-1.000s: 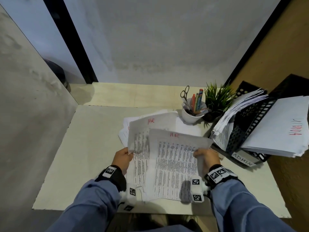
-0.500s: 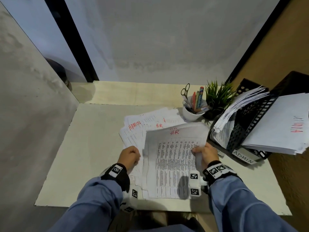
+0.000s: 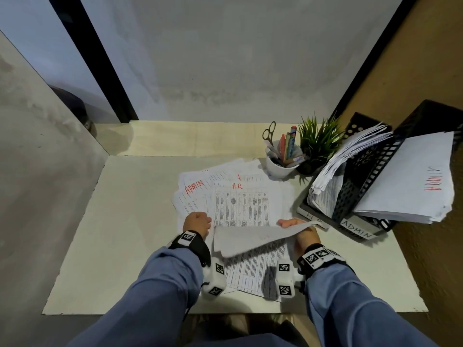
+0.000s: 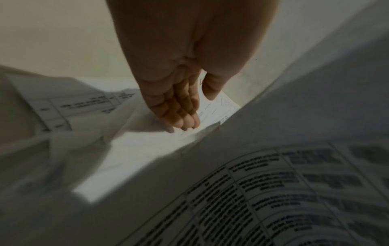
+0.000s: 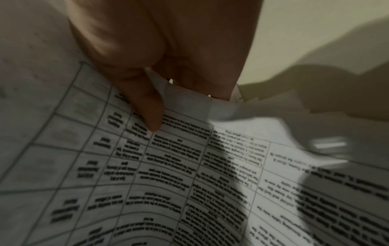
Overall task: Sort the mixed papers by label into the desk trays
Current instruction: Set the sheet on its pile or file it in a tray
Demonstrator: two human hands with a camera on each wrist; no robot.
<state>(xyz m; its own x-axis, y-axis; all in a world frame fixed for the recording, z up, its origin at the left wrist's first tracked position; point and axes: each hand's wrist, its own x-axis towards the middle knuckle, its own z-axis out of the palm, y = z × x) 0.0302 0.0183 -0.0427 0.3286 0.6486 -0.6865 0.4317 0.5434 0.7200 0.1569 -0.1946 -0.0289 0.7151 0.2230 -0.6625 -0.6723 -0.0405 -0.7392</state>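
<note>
Papers [image 3: 416, 181] fill both desk trays [image 3: 355, 201] while your right hand [image 3: 304, 235] pinches a lifted sheet [image 3: 253, 240] and your left hand [image 3: 196, 222] rests open-fingered on the pile [image 3: 225, 194].

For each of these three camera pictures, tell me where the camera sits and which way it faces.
Head: worn high, faces forward and down at the desk; both sleeves and hands show.
Left wrist: looks along the left hand onto the paper pile.
Right wrist: looks along the right hand pinching the lifted sheet.
Shared: this sheet shows in all three views.

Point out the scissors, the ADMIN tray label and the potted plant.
scissors [image 3: 269, 131]: head view, on the handles.
ADMIN tray label [image 3: 357, 229]: head view, on the lettering.
potted plant [image 3: 318, 139]: head view, on the leaves.
</note>
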